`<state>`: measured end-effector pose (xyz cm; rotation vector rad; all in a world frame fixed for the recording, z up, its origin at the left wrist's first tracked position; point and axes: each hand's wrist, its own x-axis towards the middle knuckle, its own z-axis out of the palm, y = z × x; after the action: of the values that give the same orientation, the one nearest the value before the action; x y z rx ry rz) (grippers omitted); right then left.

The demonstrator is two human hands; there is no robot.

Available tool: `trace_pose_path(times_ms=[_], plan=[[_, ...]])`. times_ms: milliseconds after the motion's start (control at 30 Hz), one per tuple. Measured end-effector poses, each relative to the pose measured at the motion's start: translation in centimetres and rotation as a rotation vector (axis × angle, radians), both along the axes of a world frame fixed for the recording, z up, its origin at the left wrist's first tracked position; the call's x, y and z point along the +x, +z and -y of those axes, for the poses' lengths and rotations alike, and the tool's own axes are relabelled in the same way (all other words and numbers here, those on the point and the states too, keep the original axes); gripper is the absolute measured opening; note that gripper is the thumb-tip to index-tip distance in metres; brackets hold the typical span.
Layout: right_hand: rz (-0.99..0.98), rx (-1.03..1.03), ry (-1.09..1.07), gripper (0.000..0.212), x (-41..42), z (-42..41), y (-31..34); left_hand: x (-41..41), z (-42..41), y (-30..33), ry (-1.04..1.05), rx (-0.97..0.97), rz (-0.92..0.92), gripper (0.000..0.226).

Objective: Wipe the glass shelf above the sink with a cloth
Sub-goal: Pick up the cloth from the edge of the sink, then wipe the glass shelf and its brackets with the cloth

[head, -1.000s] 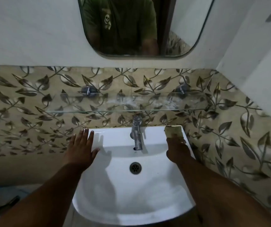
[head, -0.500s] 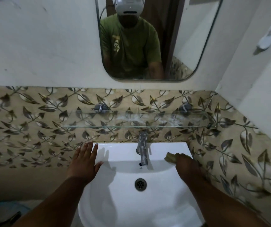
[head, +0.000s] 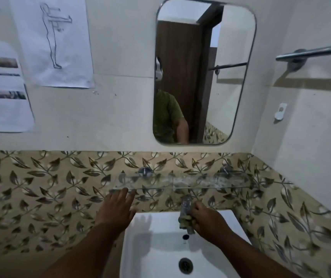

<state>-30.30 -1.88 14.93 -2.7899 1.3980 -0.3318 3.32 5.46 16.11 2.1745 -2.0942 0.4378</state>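
Note:
The glass shelf [head: 180, 182] runs along the leaf-patterned tiles above the white sink [head: 160, 247], with whitish smears on its right half. My left hand [head: 116, 209] is raised with fingers spread, fingertips just below the shelf's left front edge. My right hand [head: 206, 219] is closed on a small yellowish cloth [head: 184, 218] right beside the chrome tap [head: 186, 209], below the shelf's middle. Most of the cloth is hidden in my fist.
A mirror [head: 220, 77] hangs above the shelf and reflects a person in a green shirt. Paper sheets [head: 54, 41] are stuck on the wall at the left. A chrome towel bar [head: 313, 53] and a small white hook [head: 280, 111] are on the right wall.
The view has tilted up. My left hand has lifted off the sink rim toward the shelf's left edge. My right hand has carried the cloth from the sink's back right corner to the tap.

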Motion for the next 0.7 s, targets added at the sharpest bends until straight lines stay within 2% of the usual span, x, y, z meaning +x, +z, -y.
trace_pose_path(times_ms=[67,167,267,433,533,633,700], plan=[[0.078,-0.032,0.041,0.035,1.9,-0.8,2.6,0.1,0.3,1.1,0.003,-0.021,0.021,0.07],[0.265,0.067,0.033,0.042,4.6,-1.1,6.6,-0.3,1.2,1.9,0.014,-0.034,-0.051,0.084],[0.417,0.169,0.0,0.048,7.3,-0.2,9.8,-1.0,2.7,2.2,0.015,0.002,-0.053,0.088],[0.55,0.102,-0.087,0.042,12.2,2.6,13.5,-1.4,5.4,1.3,0.024,0.055,-0.042,0.087],[0.47,0.178,-0.077,0.047,14.5,3.9,13.2,-1.8,6.0,0.5,0.05,0.044,-0.101,0.086],[0.238,0.35,-0.032,0.055,15.9,3.8,10.6,-1.8,6.6,0.1,0.06,0.015,-0.131,0.084],[0.137,0.265,-0.038,0.063,16.8,3.7,8.8,-1.2,7.2,-0.7,0.056,0.011,-0.14,0.083]])
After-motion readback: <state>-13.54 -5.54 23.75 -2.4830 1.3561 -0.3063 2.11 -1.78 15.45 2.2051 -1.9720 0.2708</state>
